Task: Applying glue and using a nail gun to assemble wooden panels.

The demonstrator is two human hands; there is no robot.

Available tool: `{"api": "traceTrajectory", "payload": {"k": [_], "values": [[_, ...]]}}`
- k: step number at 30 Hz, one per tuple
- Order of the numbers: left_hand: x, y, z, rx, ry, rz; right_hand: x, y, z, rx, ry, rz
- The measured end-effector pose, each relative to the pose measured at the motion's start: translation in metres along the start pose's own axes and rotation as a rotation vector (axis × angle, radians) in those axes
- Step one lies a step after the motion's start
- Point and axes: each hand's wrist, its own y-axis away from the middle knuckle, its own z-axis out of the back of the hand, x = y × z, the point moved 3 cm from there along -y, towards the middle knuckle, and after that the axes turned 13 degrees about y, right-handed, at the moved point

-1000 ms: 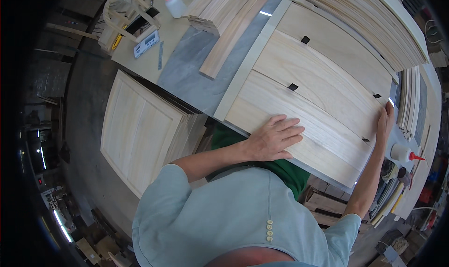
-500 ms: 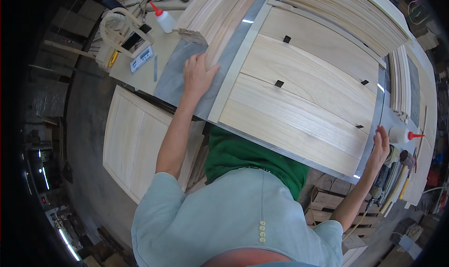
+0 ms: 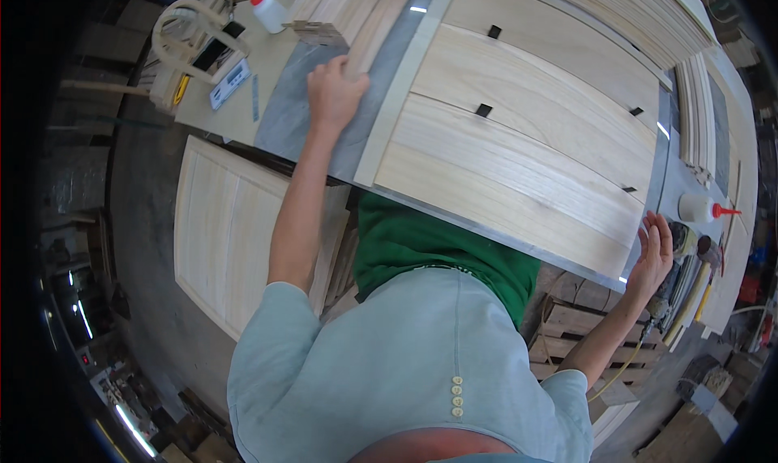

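Note:
My left hand [image 3: 336, 94] is closed round the near end of a pale wooden strip [image 3: 374, 37], which lies beside a stack of similar strips [image 3: 324, 9]. Before me on the grey tabletop lies a panel of light wooden boards [image 3: 519, 171]. Small black tabs [image 3: 484, 110] stick out of its seams, and a wooden rail [image 3: 397, 122] runs along its left side. My right hand [image 3: 655, 248] hovers by the panel's near right corner, its fingers apart and holding nothing.
A white glue bottle with red tip [image 3: 269, 13] stands at the far left, near a wooden frame holder [image 3: 166, 45]. Another glue bottle [image 3: 697, 208] lies right, beside a hammer [image 3: 709, 250]. Strips are stacked at the back right [image 3: 697, 114]. A finished-looking panel [image 3: 227, 236] leans lower left.
The whole view has shifted, so the table sits higher in it. My left hand stays at the strip's end, its thumb drawn in closer. The fingers of my right hand have spread a little.

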Motion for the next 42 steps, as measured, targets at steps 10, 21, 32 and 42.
{"api": "traceTrajectory", "payload": {"k": [10, 21, 32, 42], "values": [[-0.013, 0.064, 0.072, 0.159, 0.742, 0.209, 0.024, 0.012, -0.007, -0.074, 0.019, -0.057], [-0.141, 0.076, 0.012, 0.865, 0.541, -0.591, -0.011, 0.001, 0.014, -0.055, -0.243, -0.186], [-0.145, 0.072, -0.010, 0.830, 0.447, -0.598, -0.015, -0.014, 0.003, -0.064, 0.669, 0.035], [-0.145, 0.087, -0.015, 0.759, 0.395, -0.578, 0.014, -0.129, 0.011, -0.283, 0.731, 0.208]]}}
